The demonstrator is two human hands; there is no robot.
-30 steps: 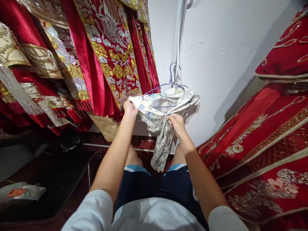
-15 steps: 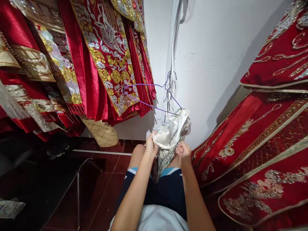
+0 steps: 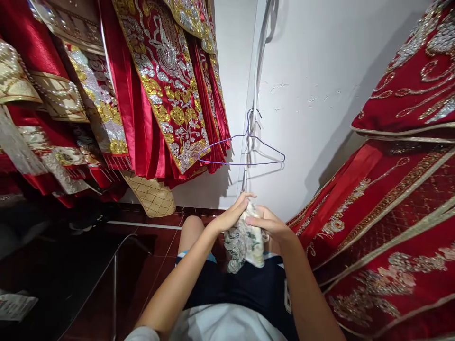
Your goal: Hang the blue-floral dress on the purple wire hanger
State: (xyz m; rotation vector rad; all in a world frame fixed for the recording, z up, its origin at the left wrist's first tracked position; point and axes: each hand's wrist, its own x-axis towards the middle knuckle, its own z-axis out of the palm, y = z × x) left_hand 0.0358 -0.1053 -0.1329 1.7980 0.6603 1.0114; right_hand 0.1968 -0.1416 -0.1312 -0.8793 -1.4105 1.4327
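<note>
A small pale garment [image 3: 245,244] with a green and grey pattern hangs bunched between my hands, above my lap. My left hand [image 3: 232,214] grips its upper left side, fingers reaching over the top edge. On the other side, my right hand [image 3: 270,223] holds the upper right part, thumb lying across the front of the cloth. Some of the fingers of both hands are hidden behind the fabric. Just beyond my hands, a thin purple wire hanger [image 3: 241,164] hangs bare against the white strap on the wall, apart from the garment.
Red embroidered costumes [image 3: 170,85] hang at the left, and more beaded red garments [image 3: 377,189] fill the right side. A white wall [image 3: 302,71] with scuffs stands ahead. A black table [image 3: 71,265] with a metal leg is at the lower left, over dark red floor tiles [image 3: 159,270].
The garment has come off the purple hanger, which now hangs level against the wall. Both hands have come closer together around the garment, which is more bunched.
</note>
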